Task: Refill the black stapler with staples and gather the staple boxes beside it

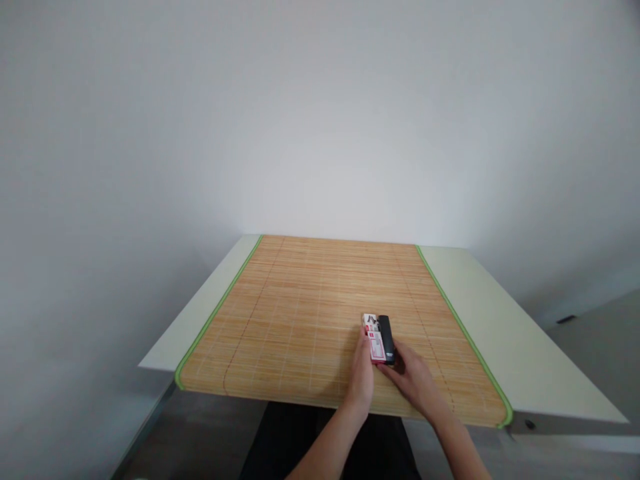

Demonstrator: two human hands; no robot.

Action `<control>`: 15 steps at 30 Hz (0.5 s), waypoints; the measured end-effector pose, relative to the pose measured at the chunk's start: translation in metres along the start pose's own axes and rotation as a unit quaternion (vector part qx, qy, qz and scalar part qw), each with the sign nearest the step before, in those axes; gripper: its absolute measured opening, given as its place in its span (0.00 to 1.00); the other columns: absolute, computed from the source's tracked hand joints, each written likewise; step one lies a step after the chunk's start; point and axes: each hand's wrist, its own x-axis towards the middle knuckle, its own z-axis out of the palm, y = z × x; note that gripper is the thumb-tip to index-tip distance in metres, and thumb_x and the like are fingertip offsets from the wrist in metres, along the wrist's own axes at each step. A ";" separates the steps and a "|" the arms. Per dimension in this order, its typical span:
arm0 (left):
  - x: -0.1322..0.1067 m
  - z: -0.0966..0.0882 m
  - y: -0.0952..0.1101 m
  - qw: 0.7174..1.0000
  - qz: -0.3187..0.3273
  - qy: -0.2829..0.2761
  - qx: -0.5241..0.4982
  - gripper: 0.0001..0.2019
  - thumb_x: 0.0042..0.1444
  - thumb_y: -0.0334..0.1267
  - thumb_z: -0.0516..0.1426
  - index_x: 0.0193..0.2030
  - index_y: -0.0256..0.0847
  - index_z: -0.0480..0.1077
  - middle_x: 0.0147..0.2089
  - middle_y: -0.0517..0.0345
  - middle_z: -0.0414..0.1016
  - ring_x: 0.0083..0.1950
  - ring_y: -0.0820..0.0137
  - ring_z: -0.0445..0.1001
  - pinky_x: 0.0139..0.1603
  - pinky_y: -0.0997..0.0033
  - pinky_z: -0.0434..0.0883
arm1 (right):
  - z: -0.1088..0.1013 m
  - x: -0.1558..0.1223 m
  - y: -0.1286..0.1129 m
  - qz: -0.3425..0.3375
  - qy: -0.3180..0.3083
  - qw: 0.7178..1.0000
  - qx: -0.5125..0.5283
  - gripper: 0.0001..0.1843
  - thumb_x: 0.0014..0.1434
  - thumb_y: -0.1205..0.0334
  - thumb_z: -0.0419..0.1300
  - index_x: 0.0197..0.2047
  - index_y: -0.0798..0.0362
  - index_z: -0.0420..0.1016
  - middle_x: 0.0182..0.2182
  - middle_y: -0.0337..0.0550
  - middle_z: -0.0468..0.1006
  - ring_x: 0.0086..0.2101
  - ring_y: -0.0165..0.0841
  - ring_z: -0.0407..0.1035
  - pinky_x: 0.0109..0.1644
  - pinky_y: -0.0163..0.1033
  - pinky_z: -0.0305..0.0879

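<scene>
Near the front of the bamboo mat, a black stapler (385,337) lies lengthwise, pointing away from me. Pressed against its left side are two small white-and-red boxes, a far one (371,320) with a dark picture and a near one (377,347) with a red-framed label; they look like staple boxes. My left hand (362,370) stands on edge along the boxes' left side, its fingers closed against them. Around the stapler's near right end, my right hand (411,375) is closed, with the thumb at its near edge. Some fingertips of both hands are hidden.
The bamboo mat (300,320) with green edging covers the middle of a white table (475,287). A pale wall (340,133) rises behind it. My dark-clothed legs (280,440) are under the front edge. A grey cabinet front (605,327) stands at the right.
</scene>
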 end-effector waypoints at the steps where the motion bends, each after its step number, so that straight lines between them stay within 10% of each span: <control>1: 0.004 0.013 -0.005 1.000 -0.003 -0.013 -0.011 0.34 0.67 0.62 0.52 0.72 0.44 0.64 0.77 0.53 0.57 0.78 0.61 0.53 0.79 0.56 0.50 | -0.011 0.000 0.010 0.009 0.003 1.000 -0.004 0.29 0.58 0.48 0.65 0.60 0.51 0.75 0.48 0.51 0.82 0.43 0.45 0.75 0.48 0.46 0.70; 8: 0.021 0.087 0.002 0.990 -0.060 -0.095 -0.086 0.34 0.62 0.61 0.57 0.70 0.45 0.68 0.71 0.50 0.67 0.75 0.53 0.60 0.79 0.50 0.51 | -0.079 0.002 0.065 0.051 0.004 0.999 -0.009 0.32 0.57 0.44 0.64 0.60 0.53 0.76 0.46 0.53 0.84 0.39 0.45 0.75 0.42 0.44 0.70; 15: 0.027 0.092 -0.001 0.992 -0.045 -0.094 -0.076 0.31 0.61 0.58 0.59 0.66 0.44 0.72 0.70 0.49 0.69 0.75 0.52 0.59 0.79 0.48 0.52 | -0.091 0.002 0.073 0.065 0.018 0.998 -0.005 0.33 0.55 0.44 0.65 0.60 0.51 0.76 0.39 0.49 0.84 0.32 0.42 0.74 0.36 0.43 0.70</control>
